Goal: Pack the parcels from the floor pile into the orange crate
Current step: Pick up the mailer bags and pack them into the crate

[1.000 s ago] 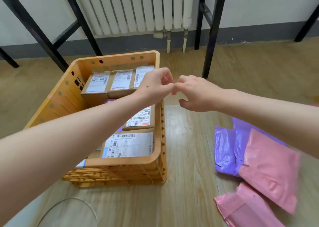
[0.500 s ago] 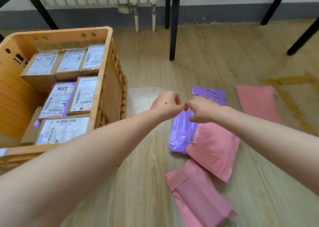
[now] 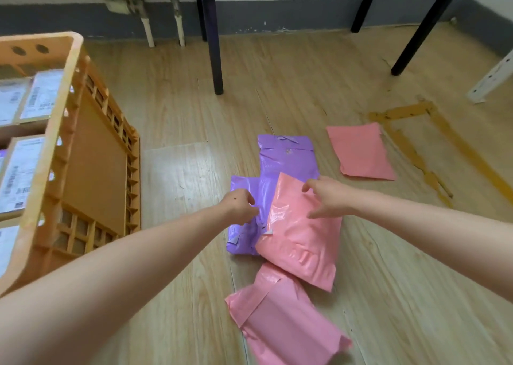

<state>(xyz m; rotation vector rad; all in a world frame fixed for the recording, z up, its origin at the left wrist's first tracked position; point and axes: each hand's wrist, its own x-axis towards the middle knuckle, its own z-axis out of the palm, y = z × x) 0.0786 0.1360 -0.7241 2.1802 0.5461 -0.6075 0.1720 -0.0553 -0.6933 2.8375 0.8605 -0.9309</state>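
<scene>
A pile of soft mailer parcels lies on the wooden floor. A pink parcel (image 3: 299, 242) lies on top of two purple parcels (image 3: 286, 156). My right hand (image 3: 330, 196) hovers open over the pink parcel's top right corner, fingers spread. My left hand (image 3: 240, 205) is at the pink parcel's left edge, over the lower purple parcel (image 3: 244, 237), fingers curled; whether it grips anything is unclear. Another pink parcel (image 3: 283, 317) lies nearer to me. A third pink parcel (image 3: 361, 151) lies apart at the back right. The orange crate (image 3: 91, 156) stands at the left with labelled boxes (image 3: 19, 164) inside.
Black table legs (image 3: 213, 37) stand behind the pile, and another leg (image 3: 422, 31) is at the back right. A radiator and its pipes (image 3: 147, 23) run along the far wall. Yellow tape marks (image 3: 433, 131) cross the floor at the right.
My view has swung right from the crate to the floor pile. Both hands have dropped from above the crate to the pink parcel and have parted; the right hand has spread its fingers.
</scene>
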